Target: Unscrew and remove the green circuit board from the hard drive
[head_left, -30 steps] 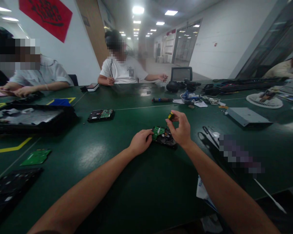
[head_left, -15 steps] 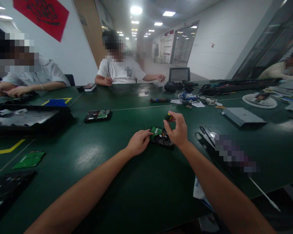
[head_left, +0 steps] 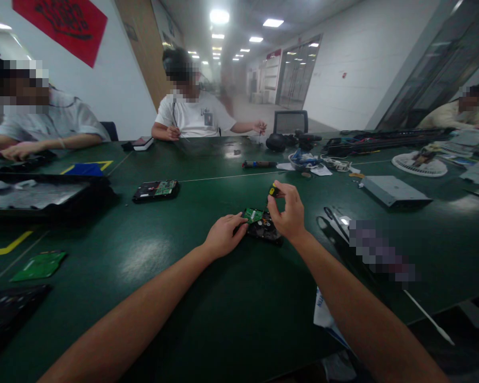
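Note:
A black hard drive (head_left: 265, 232) lies on the green table in front of me, a green circuit board (head_left: 254, 215) on its far left part. My left hand (head_left: 226, 234) grips the drive's left end, fingers closed along its edge beside the board. In my right hand (head_left: 288, 208) is a screwdriver (head_left: 273, 189) with a black and yellow handle, pinched between thumb and fingers above the drive. Its shaft points down at the drive near the board's right edge; the tip is too small to make out.
Another hard drive (head_left: 156, 190) lies further left. A loose green board (head_left: 40, 266) and a black drive (head_left: 11, 314) are at near left, below a black tray (head_left: 43, 194). To the right are a grey metal box (head_left: 395, 190) and a phone-like object (head_left: 383, 250). Co-workers sit across the table.
The screwdriver handle has turned in my right fingers, showing more yellow now. The whole view has shifted slightly; my left hand stays on the drive.

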Action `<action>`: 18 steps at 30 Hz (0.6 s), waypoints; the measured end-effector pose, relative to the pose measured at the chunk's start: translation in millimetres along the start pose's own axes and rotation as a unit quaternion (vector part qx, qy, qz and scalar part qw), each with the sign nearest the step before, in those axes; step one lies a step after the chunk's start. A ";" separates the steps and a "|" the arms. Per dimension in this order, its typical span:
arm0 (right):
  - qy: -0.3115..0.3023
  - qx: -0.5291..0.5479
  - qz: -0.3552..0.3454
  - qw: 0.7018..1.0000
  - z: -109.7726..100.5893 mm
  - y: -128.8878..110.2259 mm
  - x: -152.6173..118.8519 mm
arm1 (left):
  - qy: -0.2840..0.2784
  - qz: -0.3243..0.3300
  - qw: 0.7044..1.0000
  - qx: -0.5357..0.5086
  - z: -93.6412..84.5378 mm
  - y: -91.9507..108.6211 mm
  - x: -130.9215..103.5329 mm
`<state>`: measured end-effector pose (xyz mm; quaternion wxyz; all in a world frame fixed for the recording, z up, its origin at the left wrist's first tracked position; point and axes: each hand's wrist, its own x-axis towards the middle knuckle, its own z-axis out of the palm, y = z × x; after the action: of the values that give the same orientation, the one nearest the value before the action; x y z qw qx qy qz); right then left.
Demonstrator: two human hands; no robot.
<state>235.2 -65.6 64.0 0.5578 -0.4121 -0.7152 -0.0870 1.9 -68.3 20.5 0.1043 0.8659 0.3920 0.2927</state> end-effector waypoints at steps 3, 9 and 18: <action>0.001 0.009 0.000 1.000 1.7 1.3 -1.1 | -0.002 0.001 1.000 0.004 -0.6 -0.1 -0.1; -0.002 -0.011 0.002 1.000 1.1 1.2 -0.2 | -0.001 0.001 1.000 0.006 -0.1 -0.9 -0.7; -0.011 -0.007 -0.009 1.000 1.9 1.7 -0.3 | 0.002 0.005 1.000 0.006 0.9 -1.8 -0.5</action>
<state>235.0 -63.5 62.5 0.5462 -0.4110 -0.7240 -0.0927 1.0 -67.3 18.8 0.0968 0.8679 0.3900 0.2921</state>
